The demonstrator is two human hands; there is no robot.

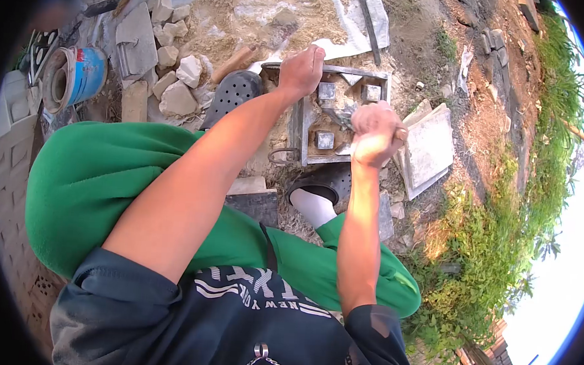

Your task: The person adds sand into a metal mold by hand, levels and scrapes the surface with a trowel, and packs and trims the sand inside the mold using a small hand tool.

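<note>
Between my feet lies a rectangular metal mould frame [304,133] with several square metal blocks, among them one metal block [324,140], and sandy brown material around them. My left hand [300,70] is closed at the frame's upper left corner, its fingers wrapped over the rim. Over the right part of the frame, my right hand [376,131] is closed around a tool whose grip is mostly hidden. A grey trowel-like blade [340,115] extends from that hand to the left, down between the blocks.
Flat slabs [429,150] lie right of the frame. Broken stones [179,97], a wooden roller-like piece [235,62] and a blue bucket [86,76] are on the left. A long metal bar [368,21] rests on white sheeting beyond the frame. My dark clogs [234,93] flank the frame.
</note>
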